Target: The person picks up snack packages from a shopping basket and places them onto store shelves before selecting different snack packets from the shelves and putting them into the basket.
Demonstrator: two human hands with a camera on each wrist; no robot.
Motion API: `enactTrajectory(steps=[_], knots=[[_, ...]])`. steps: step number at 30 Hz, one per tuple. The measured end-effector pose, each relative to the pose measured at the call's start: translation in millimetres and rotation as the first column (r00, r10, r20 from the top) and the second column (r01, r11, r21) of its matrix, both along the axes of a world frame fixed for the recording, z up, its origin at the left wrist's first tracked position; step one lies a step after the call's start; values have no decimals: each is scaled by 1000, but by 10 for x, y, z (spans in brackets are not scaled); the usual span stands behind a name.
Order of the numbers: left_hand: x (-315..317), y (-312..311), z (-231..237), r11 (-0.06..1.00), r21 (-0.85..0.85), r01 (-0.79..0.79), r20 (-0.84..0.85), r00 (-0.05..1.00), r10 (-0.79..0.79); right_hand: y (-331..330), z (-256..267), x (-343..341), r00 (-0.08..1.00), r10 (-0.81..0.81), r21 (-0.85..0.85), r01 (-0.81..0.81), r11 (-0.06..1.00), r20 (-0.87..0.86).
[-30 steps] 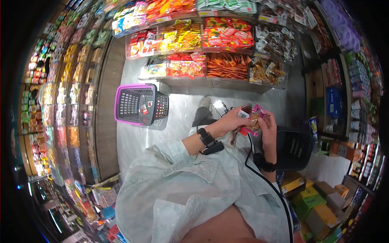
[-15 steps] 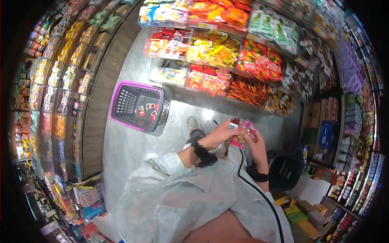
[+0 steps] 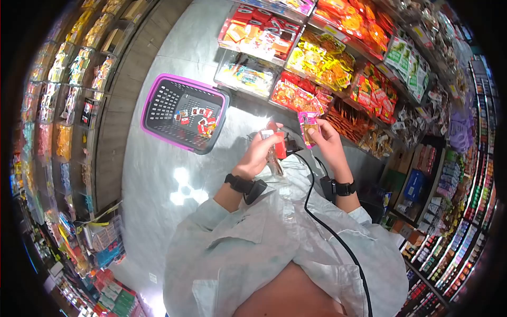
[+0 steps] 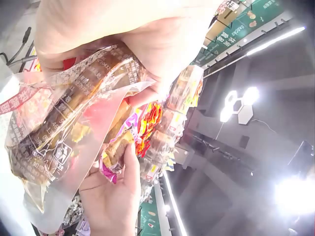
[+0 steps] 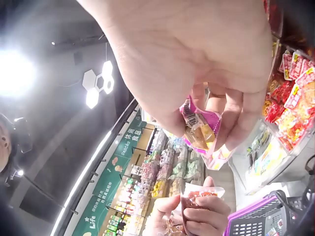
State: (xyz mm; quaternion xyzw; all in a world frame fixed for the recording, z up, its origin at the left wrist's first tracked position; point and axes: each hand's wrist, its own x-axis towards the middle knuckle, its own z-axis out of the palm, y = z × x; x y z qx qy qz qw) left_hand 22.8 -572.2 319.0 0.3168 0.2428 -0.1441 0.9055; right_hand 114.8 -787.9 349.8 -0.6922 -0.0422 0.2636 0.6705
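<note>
My left hand (image 3: 257, 154) grips several snack packets, among them a clear-and-brown packet (image 4: 74, 113) printed with white text and a red packet (image 3: 281, 146). My right hand (image 3: 331, 148) pinches a small pink-edged packet (image 3: 307, 129) with a clear window and tan food inside. In the right wrist view, thumb and fingers close on the sides of this pink packet (image 5: 202, 130). The two hands are a short way apart, in front of the body. Beyond the left hand, a grey basket with a purple rim (image 3: 165, 139) stands on the floor, holding several small red and white packets (image 3: 207, 124).
Clear bins of packaged snacks (image 3: 322, 59) form a stepped display ahead and to the right. Tall shelves (image 3: 79, 105) line the left side. A black cable (image 3: 331, 224) runs down over the shirt. Grey floor (image 3: 153, 190) lies between the shelves and the body.
The view has turned left, and the basket appears closer to my hands. My hands have drawn apart, the right one lifting the pink packet away from the packets in the left.
</note>
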Motion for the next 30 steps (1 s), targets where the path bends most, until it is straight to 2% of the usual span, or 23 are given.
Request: enactTrajectory(steps=[2, 5, 6, 9, 10, 11, 13, 14, 15, 17, 18, 19, 21, 23, 24, 25, 27, 28, 29, 30], knots=[[45, 67, 18, 996, 53, -65, -28, 997, 67, 149, 6, 148, 997, 52, 27, -50, 998, -61], [146, 223, -85, 996, 59, -66, 19, 998, 65, 338, -77, 425, 981, 161, -44, -158, 987, 105], [215, 290, -58, 994, 74, -76, 34, 997, 74, 399, -83, 514, 985, 159, -82, -152, 985, 74], [461, 483, 14, 981, 146, -124, -7, 992, 126, 587, -100, 844, 982, 161, -46, -157, 987, 98], [502, 533, 70, 972, 138, -190, 43, 982, 186, 653, -135, 1002, 972, 170, -10, -171, 985, 161], [531, 623, 36, 962, 209, -176, 100, 982, 158, 690, -136, 1144, 980, 160, 32, -165, 986, 119], [700, 804, -12, 961, 115, -252, 28, 968, 251, 824, -5, 1464, 988, 151, 117, -154, 981, 35], [744, 875, -121, 949, 106, -297, -8, 954, 300, 846, -151, 1687, 963, 156, 36, -168, 985, 221], [766, 930, -90, 936, 122, -330, -24, 942, 335, 899, -46, 1863, 954, 144, -35, -139, 990, 262], [925, 961, -79, 906, 142, -398, -50, 912, 408, 991, 60, 2269, 887, 91, -155, -22, 988, 453], [1069, 971, -89, 907, 121, -403, -74, 908, 413, 1048, 121, 2506, 794, 35, -112, 42, 993, 607], [1170, 986, -93, 910, 104, -402, -106, 905, 412, 1093, 236, 2701, 706, 19, -167, 141, 976, 708], [1277, 1031, -74, 915, 72, -398, -181, 896, 404, 1232, 498, 3002, 738, -154, -43, 241, 969, 657], [1539, 1188, -109, 945, 65, -322, -159, 931, 328, 1376, 640, 3301, 640, -261, -11, 388, 922, 723], [1672, 1290, -158, 962, 61, -267, -142, 952, 273, 1475, 787, 3428, 441, -273, 80, 408, 910, 855], [1789, 1406, -145, 977, 60, -206, -131, 968, 212, 1556, 884, 3531, 363, -240, 34, 492, 870, 900], [2034, 1601, -118, 991, 76, -111, -96, 988, 118, 1724, 979, 3725, 197, -233, 73, 593, 802, 952], [2150, 1669, -114, 994, 79, -82, -102, 991, 90, 1816, 967, 3815, 185, -231, 60, 643, 763, 955], [2258, 1738, -116, 995, 78, -56, -103, 993, 64, 1876, 907, 3917, 171, -148, -5, 671, 741, 974], [2359, 1813, -51, 992, 125, -23, -64, 997, 31, 1906, 814, 3965, 223, -48, -115, 659, 743, 974]])
